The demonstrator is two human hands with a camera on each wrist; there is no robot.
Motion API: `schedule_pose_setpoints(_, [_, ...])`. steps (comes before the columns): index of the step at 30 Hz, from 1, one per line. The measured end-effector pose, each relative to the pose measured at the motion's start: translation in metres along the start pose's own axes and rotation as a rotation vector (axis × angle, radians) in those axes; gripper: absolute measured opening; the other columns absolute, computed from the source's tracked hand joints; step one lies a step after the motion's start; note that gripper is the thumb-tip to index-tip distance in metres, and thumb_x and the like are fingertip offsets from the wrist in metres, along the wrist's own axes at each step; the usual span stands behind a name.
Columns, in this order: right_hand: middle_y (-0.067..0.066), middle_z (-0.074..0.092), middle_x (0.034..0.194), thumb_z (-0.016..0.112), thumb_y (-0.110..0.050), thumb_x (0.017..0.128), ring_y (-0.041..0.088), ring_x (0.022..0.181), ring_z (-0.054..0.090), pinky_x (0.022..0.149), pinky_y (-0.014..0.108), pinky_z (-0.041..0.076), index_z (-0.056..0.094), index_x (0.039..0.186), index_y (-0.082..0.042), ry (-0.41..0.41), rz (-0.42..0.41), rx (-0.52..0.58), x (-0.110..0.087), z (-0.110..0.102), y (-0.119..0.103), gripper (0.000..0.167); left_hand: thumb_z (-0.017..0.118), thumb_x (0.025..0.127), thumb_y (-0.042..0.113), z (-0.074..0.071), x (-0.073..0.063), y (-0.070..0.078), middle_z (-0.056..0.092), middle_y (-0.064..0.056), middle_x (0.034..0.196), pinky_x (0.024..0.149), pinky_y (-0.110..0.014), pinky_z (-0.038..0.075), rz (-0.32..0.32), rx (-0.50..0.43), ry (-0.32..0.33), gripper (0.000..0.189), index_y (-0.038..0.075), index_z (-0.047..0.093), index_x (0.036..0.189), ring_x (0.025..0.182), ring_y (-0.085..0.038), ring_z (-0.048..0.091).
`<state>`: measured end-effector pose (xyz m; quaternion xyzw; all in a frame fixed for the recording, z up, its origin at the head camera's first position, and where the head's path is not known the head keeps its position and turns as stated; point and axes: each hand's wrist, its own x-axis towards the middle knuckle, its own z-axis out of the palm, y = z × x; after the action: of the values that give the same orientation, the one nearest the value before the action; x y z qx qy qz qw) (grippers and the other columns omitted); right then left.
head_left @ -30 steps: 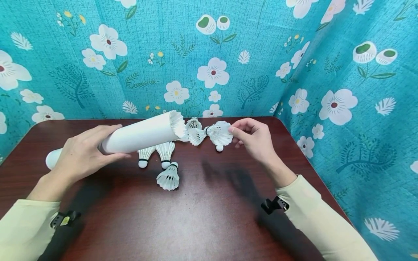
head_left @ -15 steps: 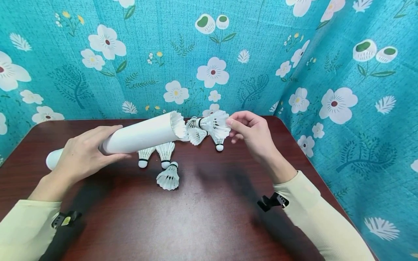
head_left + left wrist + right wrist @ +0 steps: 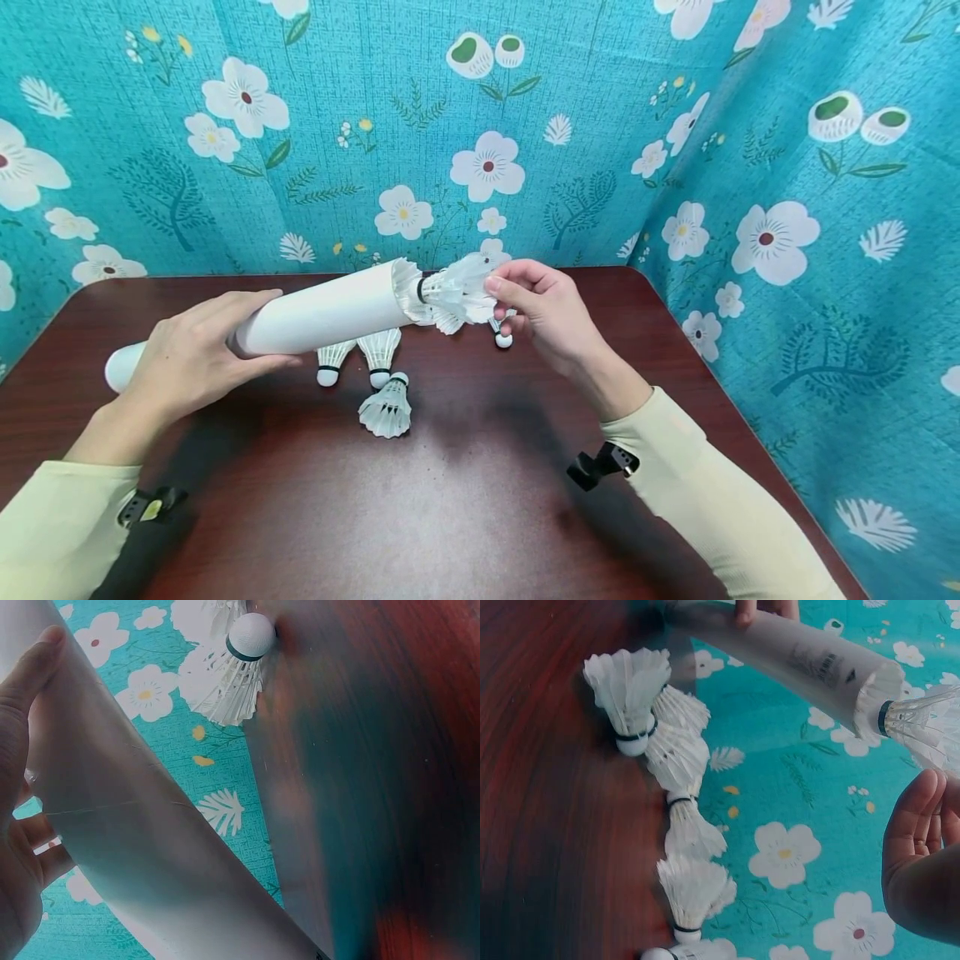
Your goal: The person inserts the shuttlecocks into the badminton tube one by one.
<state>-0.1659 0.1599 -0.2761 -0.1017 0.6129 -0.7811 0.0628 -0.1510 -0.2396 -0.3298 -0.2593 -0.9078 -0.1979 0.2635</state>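
Note:
A long white shuttlecock tube [image 3: 322,307] lies slanted in my left hand [image 3: 183,354], which grips it around the middle, its mouth raised toward the right. A scalloped feather rim [image 3: 408,292] shows at the mouth. With thumb and fingers my right hand [image 3: 551,312] pinches a white feather shuttlecock [image 3: 459,289] by the edge of its skirt. The cork end points into the tube's mouth and is hidden there; the black band [image 3: 884,718] sits just outside. In the left wrist view, the thumb [image 3: 36,664] lies along the tube.
Several more shuttlecocks lie on the dark red table [image 3: 450,508]: one in front [image 3: 387,408], a pair with corks forward [image 3: 379,357] below the tube, others behind the held one. A blue flowered curtain [image 3: 375,125] hangs along the back and right.
My right hand has lifted the shuttlecock off the others and carried it left, bringing its cork into the tube's mouth. My left hand and the tube have stayed nearly still.

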Motion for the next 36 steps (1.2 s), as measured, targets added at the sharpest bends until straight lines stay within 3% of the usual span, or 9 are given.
schedule_pose_setpoints(6, [0.005, 0.061, 0.08, 0.072, -0.006, 0.093, 0.015, 0.061, 0.056, 0.049, 0.025, 0.046, 0.069, 0.098, -0.002, -0.015, 0.028, -0.036, 0.006, 0.013, 0.01, 0.007, 0.098, 0.055, 0.037, -0.001, -0.001, 0.002, 0.067, -0.009, 0.127, 0.073, -0.053, 0.053, -0.003, 0.003, -0.005, 0.091, 0.017, 0.063, 0.136, 0.107, -0.029, 0.065])
schedule_pose_setpoints(13, [0.007, 0.06, 0.076, 0.07, -0.001, 0.093, 0.015, 0.058, 0.055, 0.051, 0.024, 0.048, 0.07, 0.095, -0.005, -0.016, 0.029, -0.052, 0.012, 0.025, 0.018, 0.004, 0.099, 0.055, 0.036, 0.0, -0.001, 0.002, 0.067, -0.009, 0.126, 0.074, -0.054, 0.054, 0.0, -0.006, -0.01, 0.091, 0.017, 0.063, 0.136, 0.106, -0.029, 0.065])
schedule_pose_setpoints(19, [0.007, 0.063, 0.083, 0.073, -0.003, 0.091, 0.017, 0.058, 0.055, 0.051, 0.025, 0.05, 0.072, 0.095, -0.003, -0.014, 0.016, -0.107, 0.015, 0.033, 0.021, 0.004, 0.1, 0.055, 0.036, 0.001, -0.001, 0.003, 0.067, -0.01, 0.127, 0.075, -0.056, 0.054, -0.006, -0.007, -0.019, 0.091, 0.016, 0.063, 0.136, 0.106, -0.03, 0.065])
schedule_pose_setpoints(25, [0.008, 0.065, 0.082, 0.076, -0.007, 0.09, 0.019, 0.059, 0.057, 0.051, 0.029, 0.052, 0.073, 0.097, -0.001, -0.001, -0.05, -0.215, 0.019, 0.034, 0.024, 0.01, 0.1, 0.054, 0.035, 0.0, -0.002, 0.003, 0.067, -0.011, 0.127, 0.076, -0.057, 0.054, -0.012, -0.006, -0.02, 0.091, 0.015, 0.063, 0.136, 0.107, -0.032, 0.065])
schedule_pose_setpoints(29, [0.009, 0.068, 0.087, 0.076, -0.011, 0.09, 0.023, 0.068, 0.061, 0.056, 0.032, 0.055, 0.073, 0.105, -0.001, -0.014, -0.107, -0.307, 0.018, 0.032, 0.023, 0.018, 0.1, 0.054, 0.034, 0.0, -0.002, 0.002, 0.067, -0.011, 0.126, 0.075, -0.057, 0.054, -0.013, -0.009, -0.014, 0.092, 0.014, 0.063, 0.135, 0.106, -0.032, 0.065])
schedule_pose_setpoints(33, [0.009, 0.07, 0.103, 0.076, -0.015, 0.09, 0.024, 0.085, 0.066, 0.07, 0.034, 0.057, 0.071, 0.117, -0.007, -0.013, -0.213, -0.398, 0.015, 0.028, 0.018, 0.029, 0.1, 0.053, 0.035, 0.0, -0.002, 0.001, 0.067, -0.01, 0.126, 0.074, -0.056, 0.055, 0.002, -0.012, -0.005, 0.092, 0.015, 0.063, 0.136, 0.106, -0.031, 0.065])
schedule_pose_setpoints(36, [0.008, 0.067, 0.115, 0.077, -0.015, 0.088, 0.024, 0.098, 0.066, 0.083, 0.037, 0.055, 0.069, 0.126, -0.011, -0.061, -0.293, -0.423, 0.012, 0.025, 0.012, 0.039, 0.1, 0.054, 0.036, 0.0, -0.002, 0.001, 0.067, -0.01, 0.126, 0.074, -0.055, 0.055, 0.008, -0.01, -0.003, 0.092, 0.016, 0.063, 0.136, 0.106, -0.031, 0.065])
